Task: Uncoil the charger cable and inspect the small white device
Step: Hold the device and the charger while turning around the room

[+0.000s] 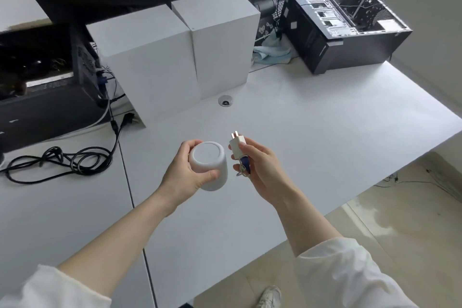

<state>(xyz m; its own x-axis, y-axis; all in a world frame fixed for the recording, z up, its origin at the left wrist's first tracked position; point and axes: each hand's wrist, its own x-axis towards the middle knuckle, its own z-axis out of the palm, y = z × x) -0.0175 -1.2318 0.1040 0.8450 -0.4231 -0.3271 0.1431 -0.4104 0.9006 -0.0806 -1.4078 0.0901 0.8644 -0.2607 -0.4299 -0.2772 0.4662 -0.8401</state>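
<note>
My left hand (183, 174) grips a small white rounded device (209, 161), held above the white desk (312, 137) with its flat round end turned toward me. Just to its right, my right hand (260, 165) holds a white charger plug (237, 145) with its metal prongs pointing up and away. A coiled white cable bundle with a blue tie (244, 166) hangs from the plug inside my fingers, mostly hidden by the palm.
Two tall white boxes (180, 52) stand behind my hands, with a cable grommet (225, 101) in front of them. A coiled black power cord (67, 160) lies at the left. An open computer case (347, 25) sits back right. The desk's edge runs diagonally at the right.
</note>
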